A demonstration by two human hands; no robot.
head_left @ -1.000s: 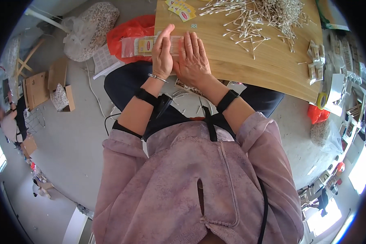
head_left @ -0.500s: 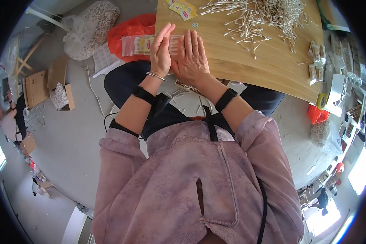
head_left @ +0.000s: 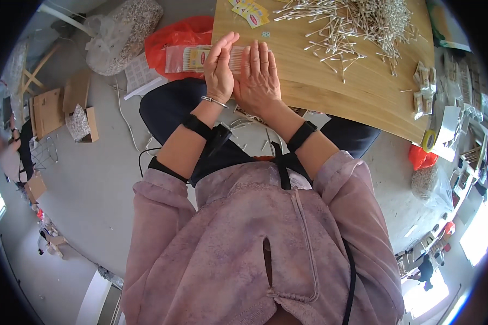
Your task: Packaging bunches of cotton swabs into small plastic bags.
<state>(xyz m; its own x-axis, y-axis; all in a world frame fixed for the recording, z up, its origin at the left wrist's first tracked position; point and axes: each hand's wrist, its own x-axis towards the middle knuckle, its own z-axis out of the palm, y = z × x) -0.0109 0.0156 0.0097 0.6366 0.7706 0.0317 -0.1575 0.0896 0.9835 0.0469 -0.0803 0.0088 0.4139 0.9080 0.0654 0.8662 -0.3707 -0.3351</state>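
A clear plastic pack of cotton swabs (head_left: 180,59) with a yellow and red label lies near the table's left front corner. Its left end reaches past the table edge, over a red plastic bag (head_left: 198,31). My left hand (head_left: 219,73) stands on its edge across the pack, fingers stretched out and held together. Flat against the right part of the pack, my right hand (head_left: 259,81) has its fingers straight. Swab sticks show between the two hands, while the pack's right end is hidden under my right hand. Neither hand grips anything.
A large heap of loose cotton swabs (head_left: 377,24) covers the table's far right. Yellow label cards (head_left: 250,13) lie at the far left of the wooden table (head_left: 303,70). Filled packs (head_left: 424,89) sit at its right edge, beside a tape roll (head_left: 429,140). Clear bags stand on the floor.
The view has shifted slightly. Both hands keep nearly the same place on the pack, with my right hand a touch closer to the left one.
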